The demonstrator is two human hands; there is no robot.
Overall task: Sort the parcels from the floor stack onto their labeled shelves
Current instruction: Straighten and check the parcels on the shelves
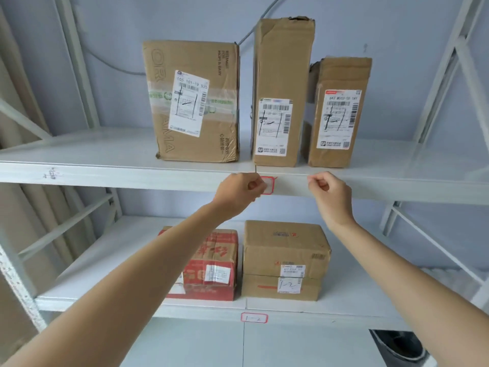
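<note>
Three boxes (283,94) up top, two boxes (283,260) below. Left hand (239,193) and right hand (329,193) (both curled, empty) by the shelf (132,173).

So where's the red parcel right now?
In the head view, the red parcel sits on the lower shelf, left of the two stacked brown boxes, partly behind the left forearm.

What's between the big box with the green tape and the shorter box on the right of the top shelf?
In the head view, the tall narrow box stands upright between the big box and the shorter box.
</note>
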